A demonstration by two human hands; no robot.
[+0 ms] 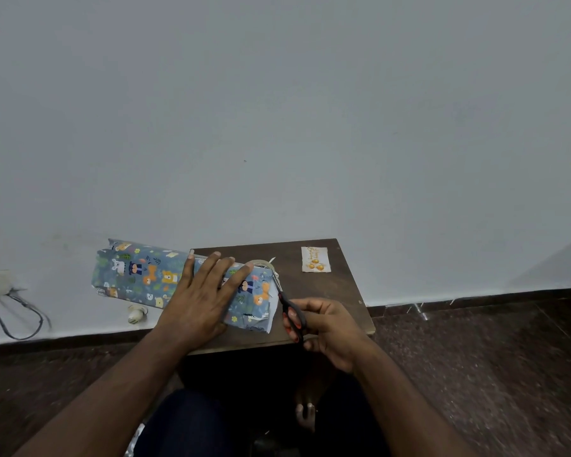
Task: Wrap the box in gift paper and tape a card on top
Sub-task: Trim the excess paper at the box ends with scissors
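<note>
Single head-worn, wide-angle view. It looks forward and down from above the seated person's lap onto a small dark table [310,285] set against a pale wall [277,110]. The wall fills the upper half; both forearms enter from the bottom edge, close to the lens.

**My arms and what I wear**

Both my forearms are bare from the near edge of view to the wrists, with no sleeves showing. My left hand [201,300] and right hand [328,329] carry no rings, watch or bands that I can see. Dark blue trousers [185,423] cover my legs, and my foot [305,415] is bare.
</note>
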